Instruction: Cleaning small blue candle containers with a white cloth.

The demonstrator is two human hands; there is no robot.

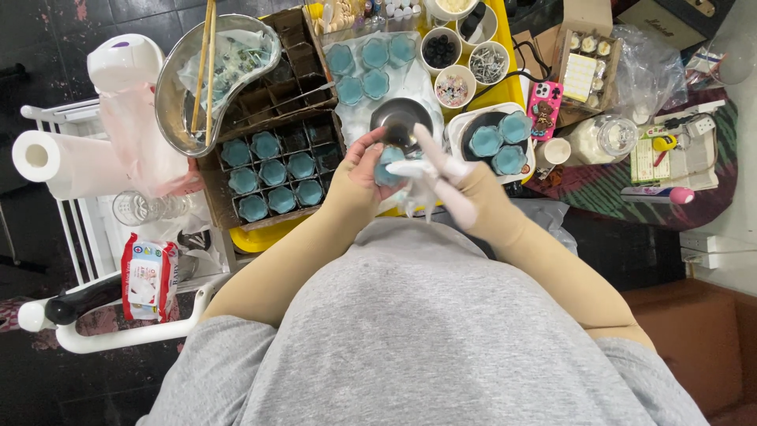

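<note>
At frame centre, a small blue flower-shaped cup [388, 166] sits clasped in the left hand [364, 167], while the right hand [449, 177] pinches a white cloth [418, 180] against it. Just above stands a dark metal bowl [400, 118]; left, a divided cardboard box [272, 177] holds matching cups; right, a white tray [495, 142].

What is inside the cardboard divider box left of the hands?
The cardboard box holds blue flower-shaped cups in its nearer cells. The farther cells look dark and empty, partly covered by the metal tray, so their contents cannot be seen.
</note>
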